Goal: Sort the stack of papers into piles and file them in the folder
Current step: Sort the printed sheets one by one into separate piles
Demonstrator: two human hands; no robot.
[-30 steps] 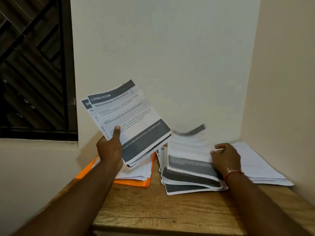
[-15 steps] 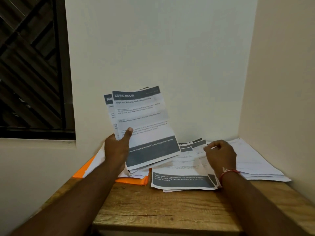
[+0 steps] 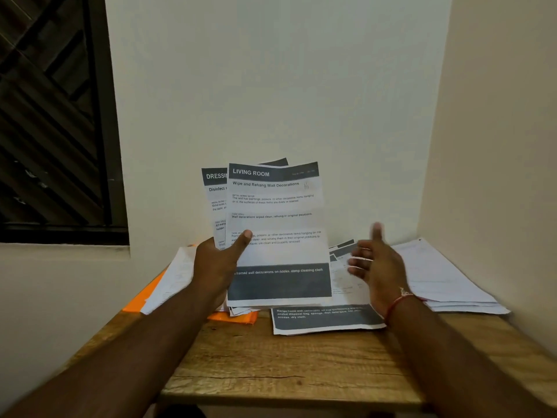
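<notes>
Above the wooden table (image 3: 271,366), the left hand (image 3: 217,263) grips an upright sheaf of papers (image 3: 275,230) topped "LIVING ROOM", while the right hand (image 3: 376,263) hovers empty, fingers spread, over a pile (image 3: 328,322) beside the orange folder (image 3: 232,317).

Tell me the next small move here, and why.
Probably bring the right hand across to pinch the LIVING ROOM sheet and lift it off. The left hand grips a fanned bundle with that sheet in front, and the right hand is open, empty, just beside it above the middle pile.
</notes>
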